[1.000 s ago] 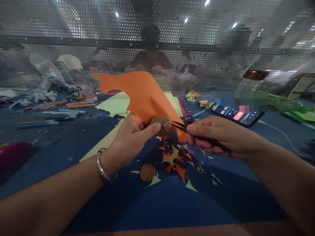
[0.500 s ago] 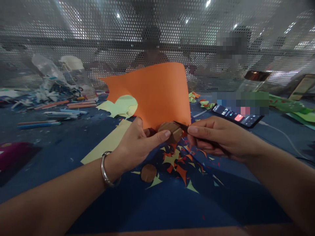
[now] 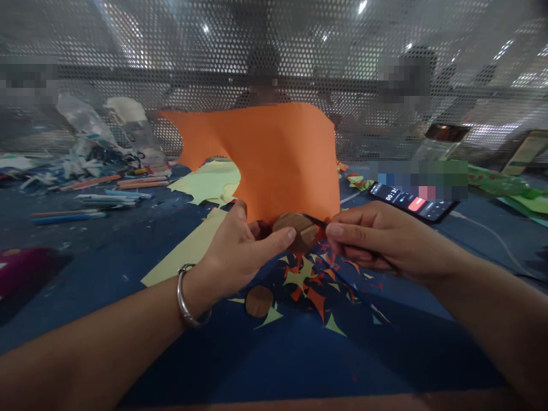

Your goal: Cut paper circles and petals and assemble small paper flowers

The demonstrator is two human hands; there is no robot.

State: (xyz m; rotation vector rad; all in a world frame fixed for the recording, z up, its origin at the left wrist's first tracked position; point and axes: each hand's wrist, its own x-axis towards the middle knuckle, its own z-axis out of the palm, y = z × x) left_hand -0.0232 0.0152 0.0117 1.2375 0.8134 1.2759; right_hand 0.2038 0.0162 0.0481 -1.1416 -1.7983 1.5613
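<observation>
My left hand (image 3: 240, 251) pinches a brown paper disc (image 3: 297, 229) against the lower edge of an orange paper sheet (image 3: 274, 157), which stands upright above the blue table (image 3: 107, 251). My right hand (image 3: 377, 240) is closed round dark scissors (image 3: 317, 221), whose blades meet the orange sheet right beside the disc. Below the hands lie orange and yellow-green paper scraps (image 3: 308, 285) and a second brown disc (image 3: 258, 301).
A phone (image 3: 413, 202) with a running timer lies to the right, its cable trailing off. Yellow-green sheets (image 3: 205, 185), pens and pencils (image 3: 103, 191) and plastic litter lie to the left. A perforated metal screen (image 3: 171, 68) closes the back, with people behind it. A jar (image 3: 440, 142) stands at the right.
The orange sheet has swung from leaning left to standing upright and wide. The scissor blades have closed in toward the disc, and my left hand has shifted slightly right.
</observation>
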